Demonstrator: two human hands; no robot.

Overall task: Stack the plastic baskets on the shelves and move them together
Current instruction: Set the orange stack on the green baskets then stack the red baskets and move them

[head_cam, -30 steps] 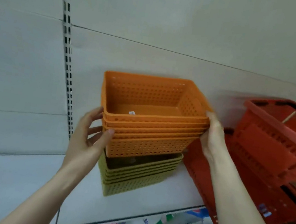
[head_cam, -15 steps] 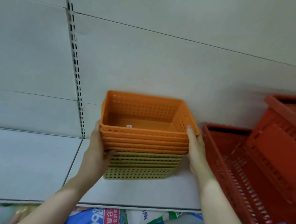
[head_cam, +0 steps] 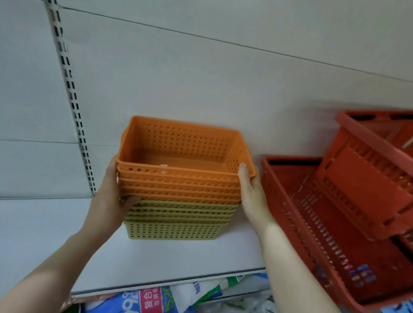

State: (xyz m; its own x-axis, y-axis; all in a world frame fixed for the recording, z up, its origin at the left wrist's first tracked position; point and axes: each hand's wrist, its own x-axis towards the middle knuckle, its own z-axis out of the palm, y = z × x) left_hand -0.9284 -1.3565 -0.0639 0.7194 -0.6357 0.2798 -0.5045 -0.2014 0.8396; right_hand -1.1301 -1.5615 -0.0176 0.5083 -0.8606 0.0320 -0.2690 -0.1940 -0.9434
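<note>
A stack of orange perforated plastic baskets (head_cam: 180, 179) sits nested in a stack of olive-yellow baskets (head_cam: 176, 228) on the white shelf (head_cam: 28, 231). My left hand (head_cam: 111, 195) grips the left side of the orange stack, thumb under its lower rim. Against the stack's right side, my right hand (head_cam: 250, 195) presses with the fingers along the top rims. A small white sticker lies on the floor of the top orange basket.
Large red shopping baskets (head_cam: 349, 231) stand right of the stack, one tilted inside another, close to my right wrist. A slotted metal upright (head_cam: 68, 87) runs down the back wall at left. Packaged goods (head_cam: 151, 306) lie on the level below.
The orange stack was held above the olive baskets a second ago. It has come down into them, and both hands stay on its sides.
</note>
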